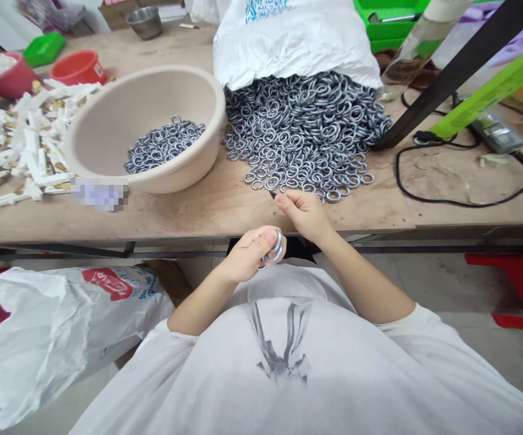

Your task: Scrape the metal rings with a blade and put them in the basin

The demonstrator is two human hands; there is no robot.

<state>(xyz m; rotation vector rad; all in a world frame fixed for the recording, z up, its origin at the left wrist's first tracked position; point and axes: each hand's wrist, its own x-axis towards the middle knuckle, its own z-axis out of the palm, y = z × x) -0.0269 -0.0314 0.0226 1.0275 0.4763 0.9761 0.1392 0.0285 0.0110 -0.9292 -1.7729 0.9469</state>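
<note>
In front of my chest, my left hand [248, 255] is closed around a few silver-grey metal rings [278, 246], which stick out past the thumb. My right hand [307, 216] is a closed fist at the table's front edge, just below the ring pile. A small dark pointed tip [272, 194] juts out beside its thumb; the rest of that tool is hidden in the fist. The large pile of metal rings [306, 136] spills from a white sack [288, 45]. Left of it, a beige basin [188, 178] holds more of the same rings.
White plastic pieces [34, 142] lie heaped at the left, near a red bowl [77, 67]. To the right, a dark post [451, 78] slants up beside a black cable [465, 202]. Below the table are a white bag [61, 326] and a red stool [515, 284].
</note>
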